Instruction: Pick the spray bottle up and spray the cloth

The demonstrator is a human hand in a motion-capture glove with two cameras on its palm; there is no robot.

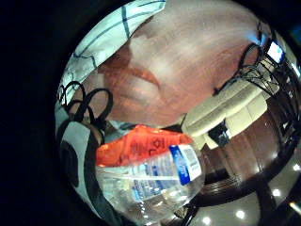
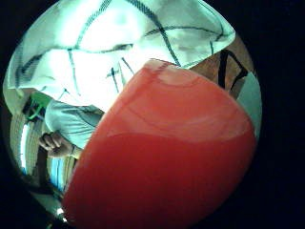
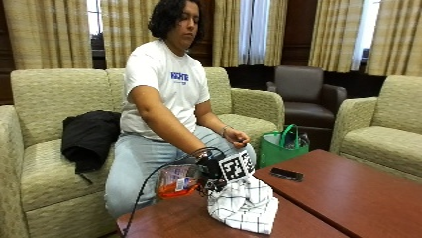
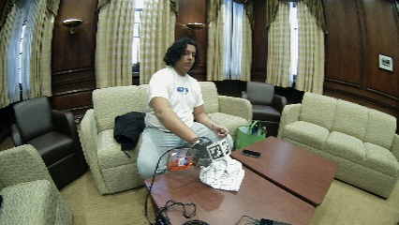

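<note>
A clear spray bottle (image 3: 175,181) partly filled with orange liquid lies tilted on its side in the air over the near table's corner. My gloved right hand (image 3: 210,168) grips it at the head end, next to the cloth. The cloth (image 3: 247,206), white with dark grid lines, sits bunched in a heap on the wooden table (image 3: 171,223), right beside the hand. Close to the palm, the bottle (image 1: 150,174) shows its label and orange liquid, with the cloth (image 1: 108,37) beyond it. The orange bottle (image 2: 167,162) fills the thumb side view under the cloth (image 2: 119,43).
A black phone (image 3: 287,173) lies on the second table (image 3: 356,198) to the right. A green bag (image 3: 280,146) stands on the floor by the sofa. A black jacket (image 3: 89,136) lies on the sofa. The bare left hand (image 3: 237,139) rests on the lap.
</note>
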